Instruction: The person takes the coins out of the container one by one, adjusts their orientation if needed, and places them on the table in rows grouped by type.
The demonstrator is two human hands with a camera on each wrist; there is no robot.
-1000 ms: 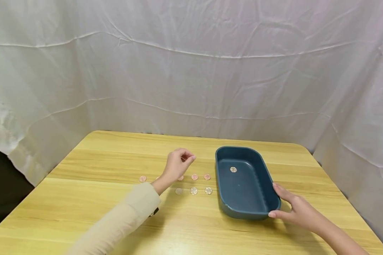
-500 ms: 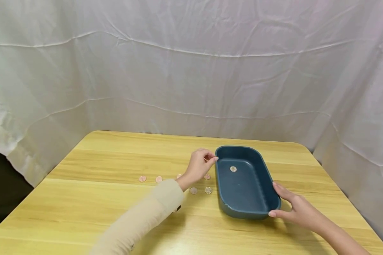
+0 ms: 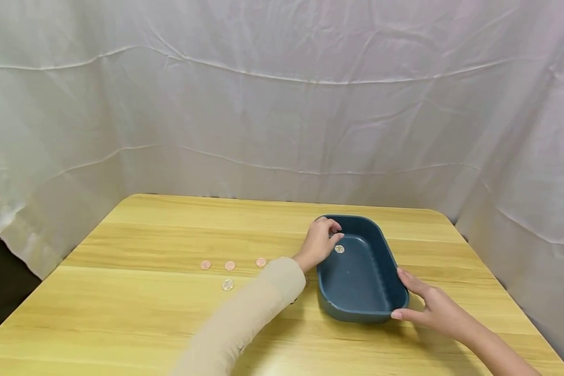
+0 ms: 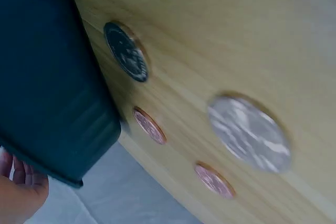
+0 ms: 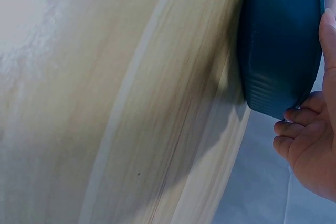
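A dark blue plastic tray (image 3: pixel 357 282) stands on the wooden table, a silver coin (image 3: pixel 339 249) on its floor. My left hand (image 3: pixel 320 241) reaches over the tray's left wall near its far end. Its thumb and finger tips are apart, and nothing shows between them. In the left wrist view, that hand (image 4: pixel 21 192) is partly hidden by the tray wall. My right hand (image 3: pixel 434 308) grips the tray at its near right corner. Copper coins (image 3: pixel 230 266) and a silver coin (image 3: pixel 227 285) lie left of the tray; my left sleeve covers others.
Flat on the table beside the tray wall, silver coins (image 4: pixel 249 132) and copper coins (image 4: pixel 215 179) show in the left wrist view. The wooden table (image 3: pixel 122 313) ends at a pale hanging cloth (image 3: pixel 282 120) at the back and sides.
My left hand has moved right, from above the coins to over the tray, and its thumb and fingertips have parted. My right hand stays at the tray's corner.
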